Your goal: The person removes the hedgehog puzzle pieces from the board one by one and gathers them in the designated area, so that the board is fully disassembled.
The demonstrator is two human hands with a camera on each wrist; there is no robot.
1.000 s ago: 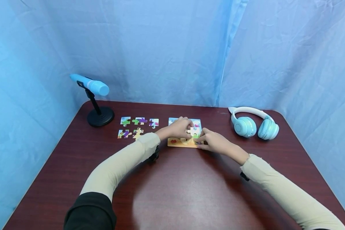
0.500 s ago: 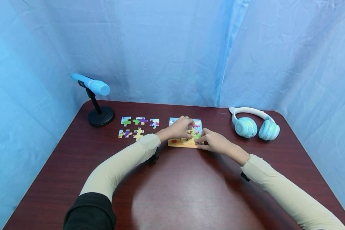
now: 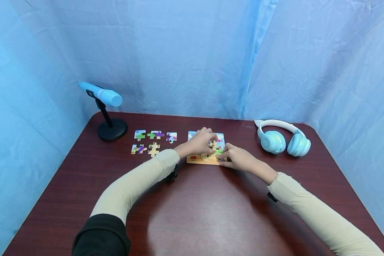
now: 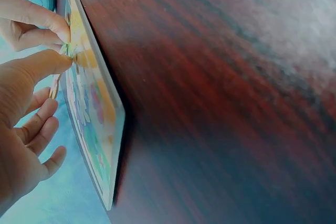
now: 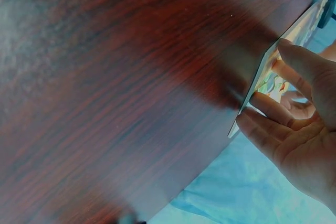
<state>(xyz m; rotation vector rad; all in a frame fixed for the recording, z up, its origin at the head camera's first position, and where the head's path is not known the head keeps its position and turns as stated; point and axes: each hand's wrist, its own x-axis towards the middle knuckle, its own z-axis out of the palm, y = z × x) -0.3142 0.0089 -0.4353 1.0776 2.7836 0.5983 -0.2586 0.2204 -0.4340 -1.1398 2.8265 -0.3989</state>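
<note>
A jigsaw board [image 3: 202, 159] with a cartoon picture lies at the table's middle back, its front strip orange. My left hand [image 3: 199, 143] reaches over it from the left, pinching a yellowish puzzle piece [image 3: 212, 144] between thumb and fingers close over the board. In the left wrist view, the edge of that puzzle piece [image 4: 55, 86] shows beside the curled fingers. My right hand [image 3: 238, 157] holds the board's front right corner, with the thumb on the front edge and fingertips on the right side. Part of the picture is hidden under both hands.
Several loose puzzle pieces [image 3: 140, 134] lie in two rows left of the board. A blue microphone [image 3: 100, 94] on a black stand [image 3: 112, 129] is at the back left. Light-blue cat-ear headphones [image 3: 273, 141] rest at the back right. Blue curtains [image 3: 179, 64] surround the table.
The left hand has brought the yellowish piece down over a white gap in the board, and the gap is now covered. The right hand stays at the corner.
</note>
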